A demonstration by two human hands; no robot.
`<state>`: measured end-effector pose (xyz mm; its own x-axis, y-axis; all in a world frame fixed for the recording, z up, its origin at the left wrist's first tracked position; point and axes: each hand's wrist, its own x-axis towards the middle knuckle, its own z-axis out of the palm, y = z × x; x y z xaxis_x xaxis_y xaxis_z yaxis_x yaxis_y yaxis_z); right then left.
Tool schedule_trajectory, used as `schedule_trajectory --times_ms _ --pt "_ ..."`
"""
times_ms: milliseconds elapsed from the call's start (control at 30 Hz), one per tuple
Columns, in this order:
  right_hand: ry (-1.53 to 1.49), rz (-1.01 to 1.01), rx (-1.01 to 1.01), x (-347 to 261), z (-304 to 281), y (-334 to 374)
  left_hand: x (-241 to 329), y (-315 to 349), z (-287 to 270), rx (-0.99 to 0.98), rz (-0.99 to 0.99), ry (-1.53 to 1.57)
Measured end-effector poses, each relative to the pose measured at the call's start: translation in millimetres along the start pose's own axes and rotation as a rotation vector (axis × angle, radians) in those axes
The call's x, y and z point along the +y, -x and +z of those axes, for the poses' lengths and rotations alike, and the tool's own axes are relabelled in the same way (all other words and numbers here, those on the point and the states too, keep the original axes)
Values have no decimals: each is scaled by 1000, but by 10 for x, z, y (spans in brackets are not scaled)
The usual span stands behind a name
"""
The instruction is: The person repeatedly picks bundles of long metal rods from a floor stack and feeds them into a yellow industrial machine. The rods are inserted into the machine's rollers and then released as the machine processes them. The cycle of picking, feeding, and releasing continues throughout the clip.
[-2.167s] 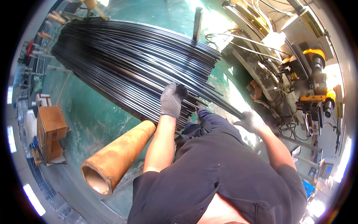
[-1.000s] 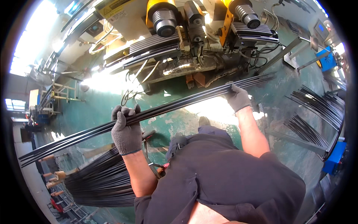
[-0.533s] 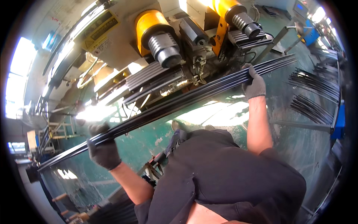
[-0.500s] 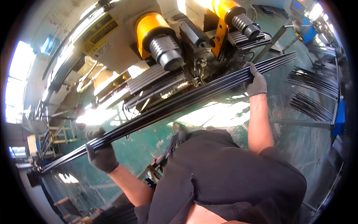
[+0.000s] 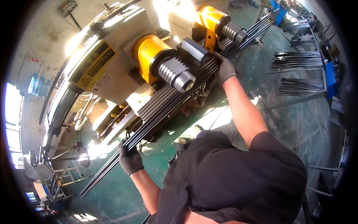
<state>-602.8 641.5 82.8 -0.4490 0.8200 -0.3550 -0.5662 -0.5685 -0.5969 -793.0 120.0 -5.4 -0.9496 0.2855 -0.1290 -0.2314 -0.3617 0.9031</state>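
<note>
Both my hands wear grey knit gloves and grip one bundle of long, thin, dark metal rods (image 5: 143,130). My left hand (image 5: 130,158) is closed round its lower left part, with the rod ends sticking out past it toward the floor. Farther up to the right, my right hand (image 5: 225,70) wraps the bundle from the near side; some of its fingers are hidden. The bundle lies slantwise along the front of a machine, just below a grooved metal roller (image 5: 175,72). More rods (image 5: 160,100) lie side by side behind the bundle; whether the two touch, I cannot tell.
Yellow housings (image 5: 147,54) carry the machine's grooved rollers. A warning label (image 5: 93,63) marks its panel. At right, a rack (image 5: 323,71) bears several groups of dark rods (image 5: 300,61). A metal frame stand (image 5: 65,175) is at far left on the green floor (image 5: 112,198).
The bundle has moved forward to the machine and tilted more steeply, its right end rising. Both hands have kept their grip. The view has shifted, bringing the machine closer.
</note>
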Motion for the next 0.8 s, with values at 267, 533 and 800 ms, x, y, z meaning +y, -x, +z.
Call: schedule_trajectory --times_ms 267,533,800 --pt "140 15 90 199 -17 -822 8 -300 468 -60 -166 509" --pt "246 -122 -77 -69 -56 -889 505 -580 -748 298 -89 576" --pt "371 11 174 303 -11 -551 400 -630 -324 397 -40 403"
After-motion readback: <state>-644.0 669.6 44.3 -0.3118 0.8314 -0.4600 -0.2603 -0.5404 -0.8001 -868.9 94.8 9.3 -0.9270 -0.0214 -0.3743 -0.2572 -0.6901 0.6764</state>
